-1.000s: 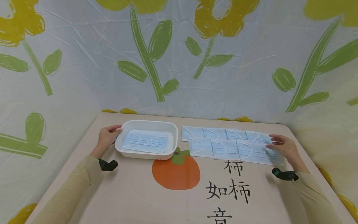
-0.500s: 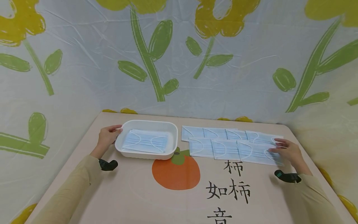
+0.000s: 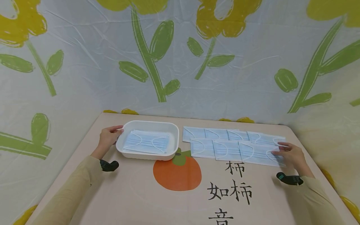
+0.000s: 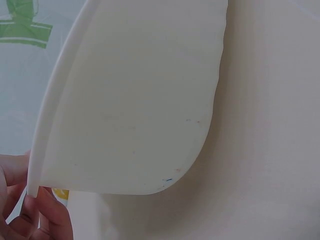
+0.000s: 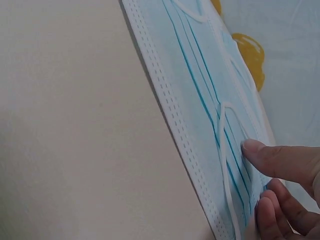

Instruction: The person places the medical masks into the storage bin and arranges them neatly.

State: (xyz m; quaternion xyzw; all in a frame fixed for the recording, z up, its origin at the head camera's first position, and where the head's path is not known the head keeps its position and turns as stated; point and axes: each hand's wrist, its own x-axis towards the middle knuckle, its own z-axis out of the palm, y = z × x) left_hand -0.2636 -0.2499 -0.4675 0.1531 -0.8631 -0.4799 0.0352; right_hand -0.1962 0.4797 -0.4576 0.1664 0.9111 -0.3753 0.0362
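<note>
My left hand point(image 3: 109, 139) grips the left rim of a white plastic tray point(image 3: 150, 123). In the left wrist view, fingers and thumb lie on either side of the tray's rim point(image 4: 42, 115). Inside the tray lies a small stack of light blue face masks point(image 3: 146, 142). On the right, my right hand point(image 3: 291, 155) holds the right end of the front row's end face mask point(image 3: 258, 153). In the right wrist view, the thumb point(image 5: 272, 157) lies on top of the mask by its white ear loop, with curled fingers at its edge.
Two overlapping rows of face masks lie to the right of the tray; the back row point(image 3: 194, 132) touches the front row point(image 3: 201, 148). The table point(image 3: 135, 193) bears a printed persimmon point(image 3: 177, 175) and black characters. A flower-patterned curtain point(image 3: 98, 62) stands behind.
My right hand has shifted slightly to the right and down, uncovering the right end of the back row. The left hand and the tray have stayed still.
</note>
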